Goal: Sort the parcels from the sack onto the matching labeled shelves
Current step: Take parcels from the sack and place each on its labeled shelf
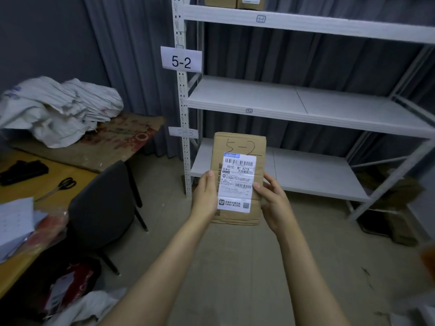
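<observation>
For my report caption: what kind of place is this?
Probably a parcel sorting room: white shelving with a "5-2" sign, a cardboard parcel marked 5-2, and sacks piled nearby.

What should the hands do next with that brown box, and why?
Probably lift the parcel up and forward onto the middle shelf. The left hand and right hand hold it by its sides, and "5-2" is written on its top. The 5-2 sign hangs on the post just above that shelf, so it seems to be the match.
</observation>
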